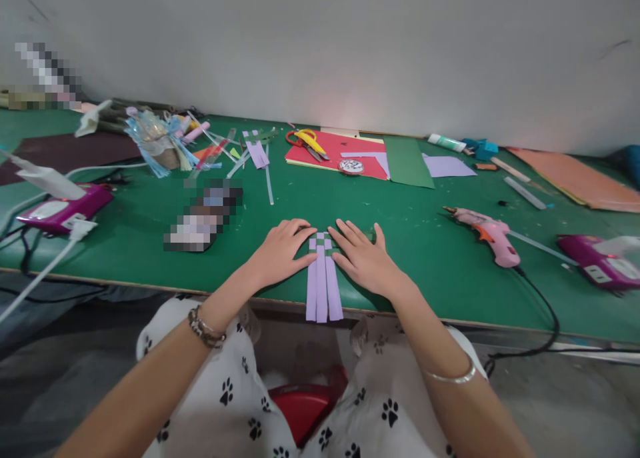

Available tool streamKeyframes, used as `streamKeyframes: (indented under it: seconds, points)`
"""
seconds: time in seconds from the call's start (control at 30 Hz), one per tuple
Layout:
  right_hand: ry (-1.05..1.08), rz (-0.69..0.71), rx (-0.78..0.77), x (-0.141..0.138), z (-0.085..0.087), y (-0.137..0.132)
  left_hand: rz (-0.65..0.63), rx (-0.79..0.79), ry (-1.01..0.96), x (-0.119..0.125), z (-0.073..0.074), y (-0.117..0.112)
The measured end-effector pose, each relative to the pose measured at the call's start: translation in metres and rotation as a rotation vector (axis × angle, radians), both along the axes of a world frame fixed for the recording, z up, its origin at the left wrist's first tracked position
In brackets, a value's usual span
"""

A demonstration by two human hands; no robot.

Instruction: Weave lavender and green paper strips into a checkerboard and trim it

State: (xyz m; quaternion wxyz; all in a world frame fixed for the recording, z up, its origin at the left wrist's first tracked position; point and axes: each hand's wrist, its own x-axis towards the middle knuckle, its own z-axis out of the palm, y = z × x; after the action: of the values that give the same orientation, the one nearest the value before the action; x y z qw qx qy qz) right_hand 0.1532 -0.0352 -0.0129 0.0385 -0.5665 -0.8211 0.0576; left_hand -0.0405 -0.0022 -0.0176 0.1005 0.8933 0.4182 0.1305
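Purple paper strips (pixel 321 291) lie at the table's front edge, their lower ends hanging slightly past it. At their upper end they cross narrow green strips in a small purple-and-green check pattern. My left hand (pixel 284 253) rests on the left side of this weave, thumb and forefinger apart, fingertips touching the paper. On the right side, my right hand (pixel 364 257) lies flat with its fingers spread. Part of a green strip shows by its little finger. The hands cover the outer ends of the crossing strips.
Yellow-handled scissors (pixel 310 143) lie on red paper (pixel 345 148) at the back. A pink glue gun (pixel 487 233) with a cord lies right. Purple power boxes (pixel 65 208) stand at both sides. A wrapped bundle (pixel 160 141) and scraps sit back left; orange sheets (pixel 580 178) lie back right.
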Motion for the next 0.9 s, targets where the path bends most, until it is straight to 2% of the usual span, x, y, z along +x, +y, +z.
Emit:
streamKeyframes:
  seconds: [0.23, 0.5, 0.63, 0.9]
  points:
    - [-0.020, -0.020, -0.022, -0.003, 0.004, -0.001, 0.014, 0.015, 0.009, 0.003, -0.003, -0.013]
    - [-0.075, -0.022, -0.074, -0.004, 0.007, 0.000, 0.121, 0.039, 0.151, 0.011, -0.011, -0.029]
    - [-0.059, -0.017, -0.045, -0.004, 0.005, -0.001, 0.128, -0.006, 0.182, 0.014, -0.008, -0.029]
    - [0.040, -0.042, 0.068, -0.008, 0.006, 0.002, 0.169, -0.046, 0.080, 0.021, -0.002, -0.023]
